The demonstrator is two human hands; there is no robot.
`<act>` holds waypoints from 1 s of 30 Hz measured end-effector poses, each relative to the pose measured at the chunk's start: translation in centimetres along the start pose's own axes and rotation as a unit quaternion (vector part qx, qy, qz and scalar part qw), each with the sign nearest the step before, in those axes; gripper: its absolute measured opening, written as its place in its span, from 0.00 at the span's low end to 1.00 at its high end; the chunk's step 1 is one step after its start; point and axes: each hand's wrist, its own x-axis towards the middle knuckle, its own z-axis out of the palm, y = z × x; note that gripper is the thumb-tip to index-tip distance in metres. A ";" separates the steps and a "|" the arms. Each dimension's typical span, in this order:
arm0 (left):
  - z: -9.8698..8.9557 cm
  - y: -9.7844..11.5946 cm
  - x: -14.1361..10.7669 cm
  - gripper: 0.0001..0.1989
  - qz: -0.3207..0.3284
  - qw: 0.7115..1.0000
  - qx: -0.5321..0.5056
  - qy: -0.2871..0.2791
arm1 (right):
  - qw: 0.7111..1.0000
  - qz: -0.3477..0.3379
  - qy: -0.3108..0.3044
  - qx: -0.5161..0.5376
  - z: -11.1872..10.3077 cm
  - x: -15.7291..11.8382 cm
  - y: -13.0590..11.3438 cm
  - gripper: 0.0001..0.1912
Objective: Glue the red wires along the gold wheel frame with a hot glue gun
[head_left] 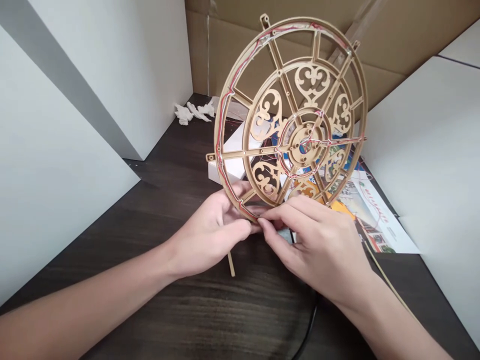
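Bare forearms run in nearest the camera, on the near side of a gold-tan, round, wheel-like openwork frame, probably plastic; frame is held up tilted above a dark wood-grain tabletop; left hand curls round its lower-left rim, fingers behind, thumb in front; right hand pinches thumb and forefinger at the bottom of the rim, can't tell if a wire sits between the tips; thin red and white wires line the rim channel and circle the hub; frame looks light and fairly stiff, likely not slippery; slim heart-shaped scrollwork panels could snap and the loose wiring could snag or pull free, so best hold is the outer rim or a thick spoke, clear of wires; black rubbery cable trails below frame; thin tan strip pokes out below its lower left; plain white box behind it at left, crumpled white tissue farther left; brown cardboard behind; white printed sheet with a colour picture to its lower right, bearing a line of red characters too small to read; no brand legible anywhere.
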 end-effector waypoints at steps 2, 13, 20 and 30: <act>0.0 0.0 0.1 0.26 -0.008 1.000 0.009 0.018 | 1.000 0.006 0.001 0.000 0.1 0.0 0.0 0.08; 0.2 -0.3 1.1 0.23 -0.003 0.992 0.029 0.124 | 0.997 0.014 -0.026 0.065 1.0 -0.2 0.6 0.07; 0.5 0.1 1.2 0.26 0.002 0.993 0.015 0.117 | 0.999 -0.003 -0.023 0.046 0.9 0.0 0.5 0.06; 0.3 0.0 0.6 0.21 0.019 0.990 0.084 0.110 | 1.000 0.004 -0.018 -0.013 0.7 0.3 -0.4 0.07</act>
